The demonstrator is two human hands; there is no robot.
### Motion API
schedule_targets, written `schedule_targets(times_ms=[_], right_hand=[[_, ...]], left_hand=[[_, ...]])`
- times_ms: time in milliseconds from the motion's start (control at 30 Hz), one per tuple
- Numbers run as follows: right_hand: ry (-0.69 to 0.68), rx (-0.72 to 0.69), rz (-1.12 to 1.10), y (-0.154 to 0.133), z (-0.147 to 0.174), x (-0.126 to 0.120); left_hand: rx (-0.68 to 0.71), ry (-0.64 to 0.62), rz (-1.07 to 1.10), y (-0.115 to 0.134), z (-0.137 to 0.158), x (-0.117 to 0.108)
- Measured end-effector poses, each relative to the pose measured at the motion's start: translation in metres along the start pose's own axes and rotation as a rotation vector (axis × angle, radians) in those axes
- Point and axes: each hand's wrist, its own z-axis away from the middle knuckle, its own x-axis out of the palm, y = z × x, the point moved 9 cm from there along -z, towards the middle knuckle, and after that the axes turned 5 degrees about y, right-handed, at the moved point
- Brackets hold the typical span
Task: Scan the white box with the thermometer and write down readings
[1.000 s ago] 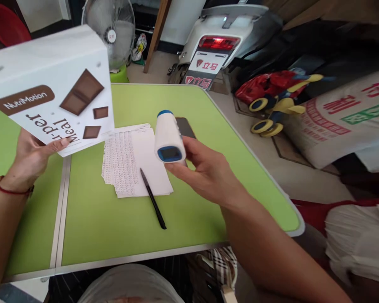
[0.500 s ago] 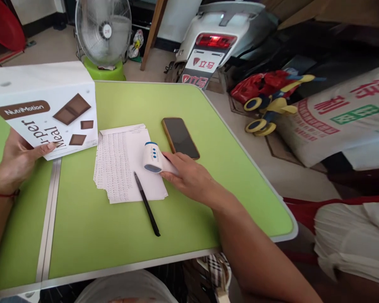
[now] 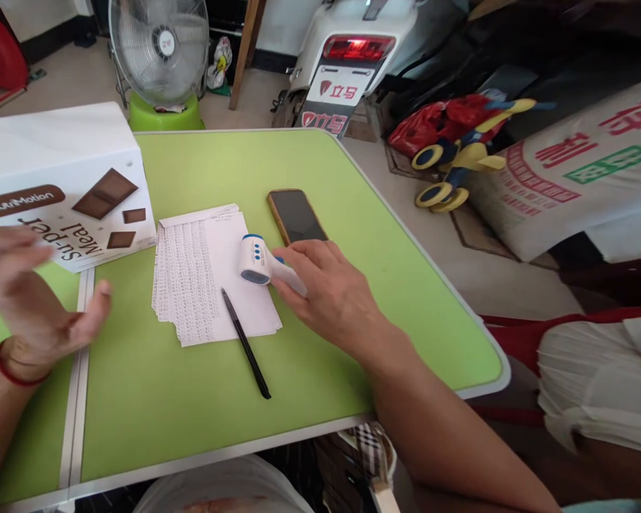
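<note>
Two hands on my feed: right hand (image 3: pixel 337 299), fingers curled round the thermometer (image 3: pixel 255 261), long axis slanting rightward off the papers (image 3: pixel 192 281); left hand (image 3: pixel 43 303), left of the papers, spread, seemingly empty.

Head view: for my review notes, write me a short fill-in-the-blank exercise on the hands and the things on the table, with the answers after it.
1. The right hand holds a white handheld device marked with three ____ dots.
2. The left hand, fingers spread, has a wristband coloured ____.
3. The brand name in the brown band on the white box reads ____.
4. The black pen lies partly on the green table and partly on the ____.

Missing words: blue; red; NutriMotion; papers.
</note>
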Motion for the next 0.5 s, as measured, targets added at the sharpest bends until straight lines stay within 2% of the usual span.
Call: schedule_targets(times_ms=[33,67,100,133,200,333,500], right_hand=[[0.039,-0.035,-0.077,-0.01,-0.001,-0.006],[0.044,-0.076,-0.163,-0.02,-0.001,-0.009],[0.021,-0.117,-0.235,-0.031,0.0,-0.008],[-0.01,-0.149,-0.284,-0.041,0.001,-0.006],[-0.088,-0.17,-0.307,-0.054,0.005,0.002],[-0.241,-0.172,-0.245,-0.064,0.013,0.025],[-0.245,-0.17,-0.289,-0.063,0.013,0.03]], left_hand=[[0.136,0.07,0.018,0.024,0.0,-0.003],[0.204,-0.014,0.046,0.042,0.0,0.007],[0.235,-0.192,0.111,0.055,0.003,0.026],[0.27,-0.304,0.203,0.068,0.007,0.037],[0.324,-0.49,0.276,0.082,0.017,0.056],[0.385,-0.628,0.295,0.086,0.031,0.071],[0.403,-0.698,0.19,0.082,0.04,0.081]])
